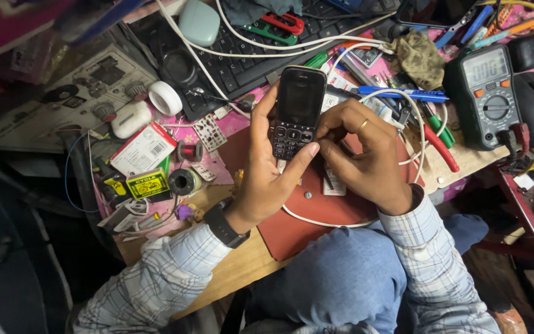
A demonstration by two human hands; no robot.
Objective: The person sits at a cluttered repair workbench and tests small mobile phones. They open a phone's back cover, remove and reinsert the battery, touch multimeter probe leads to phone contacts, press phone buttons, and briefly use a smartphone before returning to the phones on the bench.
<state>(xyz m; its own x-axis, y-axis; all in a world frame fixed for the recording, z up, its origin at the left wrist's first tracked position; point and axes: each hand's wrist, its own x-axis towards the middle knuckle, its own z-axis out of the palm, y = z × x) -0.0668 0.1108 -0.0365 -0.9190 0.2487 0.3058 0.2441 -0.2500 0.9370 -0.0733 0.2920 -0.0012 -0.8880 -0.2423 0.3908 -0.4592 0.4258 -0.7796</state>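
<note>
A black keypad phone with a dark screen is held upright above a red-brown work mat. My left hand grips it from the left and below, thumb resting on the keypad. My right hand, with a ring on one finger, holds its right edge, fingertips touching the lower keys. A black watch sits on my left wrist. Both sleeves are pale plaid.
A black keyboard lies behind the phone with white cables across it. A multimeter stands at right beside screwdrivers and a blue pen. Solder spools, small boxes and a white tape roll crowd the left.
</note>
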